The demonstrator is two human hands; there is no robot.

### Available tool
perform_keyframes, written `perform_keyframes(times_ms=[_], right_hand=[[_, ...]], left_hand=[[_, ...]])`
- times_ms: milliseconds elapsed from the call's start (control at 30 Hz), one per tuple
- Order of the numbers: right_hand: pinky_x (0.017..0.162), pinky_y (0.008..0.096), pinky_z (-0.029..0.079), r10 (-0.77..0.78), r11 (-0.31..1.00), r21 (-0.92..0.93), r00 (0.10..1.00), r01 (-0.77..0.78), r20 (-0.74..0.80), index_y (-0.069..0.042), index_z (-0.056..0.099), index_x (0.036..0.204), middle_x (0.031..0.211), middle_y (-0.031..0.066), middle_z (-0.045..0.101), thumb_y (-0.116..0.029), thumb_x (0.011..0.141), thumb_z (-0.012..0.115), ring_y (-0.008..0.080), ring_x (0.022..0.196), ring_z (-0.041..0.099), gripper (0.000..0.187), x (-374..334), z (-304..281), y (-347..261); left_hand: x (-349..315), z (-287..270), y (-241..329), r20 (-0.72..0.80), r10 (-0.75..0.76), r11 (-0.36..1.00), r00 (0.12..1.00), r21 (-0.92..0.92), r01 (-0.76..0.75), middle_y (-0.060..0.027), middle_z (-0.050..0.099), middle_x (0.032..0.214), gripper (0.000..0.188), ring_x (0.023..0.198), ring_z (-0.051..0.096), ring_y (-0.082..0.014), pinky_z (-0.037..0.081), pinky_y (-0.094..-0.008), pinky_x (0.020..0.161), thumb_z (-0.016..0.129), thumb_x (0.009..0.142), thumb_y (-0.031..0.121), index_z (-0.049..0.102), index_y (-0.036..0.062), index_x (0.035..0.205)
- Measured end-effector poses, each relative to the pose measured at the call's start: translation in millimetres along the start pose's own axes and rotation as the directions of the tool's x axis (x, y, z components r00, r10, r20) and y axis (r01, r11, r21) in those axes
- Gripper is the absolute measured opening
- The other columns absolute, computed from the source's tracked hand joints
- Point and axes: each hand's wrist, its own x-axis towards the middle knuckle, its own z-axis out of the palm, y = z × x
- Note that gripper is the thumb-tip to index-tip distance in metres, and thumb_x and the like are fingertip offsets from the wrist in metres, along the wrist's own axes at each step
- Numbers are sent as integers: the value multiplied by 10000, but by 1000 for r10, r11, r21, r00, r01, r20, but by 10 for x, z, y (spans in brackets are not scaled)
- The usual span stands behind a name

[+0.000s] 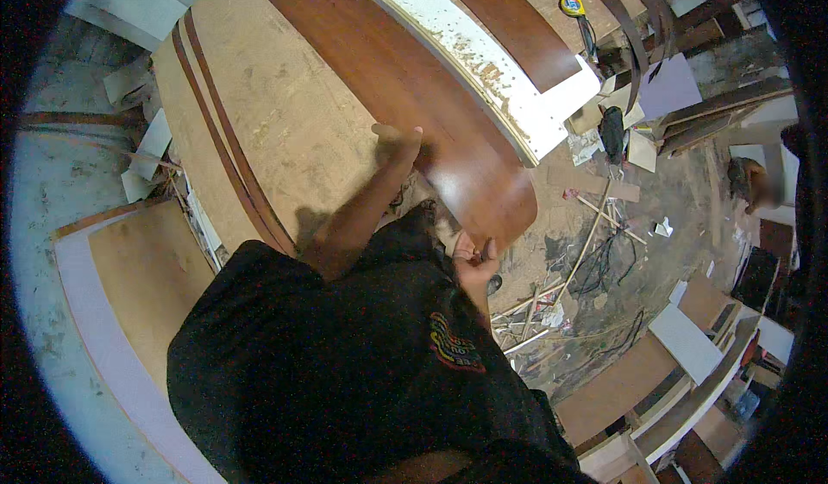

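A long, glossy brown wooden board [392,96] runs from the top of the view toward my body. My left hand [399,143] rests at its left edge, the thumb and a finger spread apart; the hand is slightly blurred. At the board's near rounded end, my right hand [476,261] has its fingers and thumb curled at the edge, apparently gripping it. Part of that grip is hidden. Right of the brown board lies a white panel [457,40] sprinkled with brown debris. Another brown strip [509,22] lies over the white panel.
Two thin dark strips [226,130] cross the tan worktop [285,96] at left. A hammer [586,31] and a yellow tape measure [571,5] lie at the far right. Sticks [586,247], cables and scraps litter the floor. Panels [686,342] are piled lower right.
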Motion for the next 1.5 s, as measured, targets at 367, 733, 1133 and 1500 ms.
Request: perform_keyframes(times_ms=[367,733,1133,1500], right_hand=[[747,397,519,-494,781,144,742,608,-452,-76,571,1122,1033,88,641,-423,924,585,235,881,615,399,-595,-1303,-1506],[828,347,563,-696,499,-524,680,690,232,-14,579,1312,1226,119,670,-153,957,642,230,963,655,386,-2124,-793,-2102],[1042,612,451,-696,602,-474,713,642,81,-79,432,1506,1564,131,440,-562,926,579,354,1403,444,769,-3218,78,-2259],[988,477,528,-594,173,-985,799,16,-91,-27,432,1456,1345,171,573,-306,809,862,322,1185,606,826,-2883,856,-2546]], left_hand=[[55,11,132,-11,-155,988,988,-23,155,-352,584,1244,829,1162,633,-440,532,-438,1015,856,753,113,297,-112,1322],[109,5,156,-10,-162,982,987,-102,160,-352,568,1289,857,1187,610,-462,517,-458,1026,867,749,154,296,-111,1329],[220,49,79,-8,-140,987,990,-77,139,-348,560,1306,919,1200,609,-447,524,-443,1032,888,716,186,293,-131,1341],[-2,-457,472,97,55,885,994,456,-93,-271,647,1275,808,1203,641,-384,528,-491,990,815,761,529,598,-84,1242]])
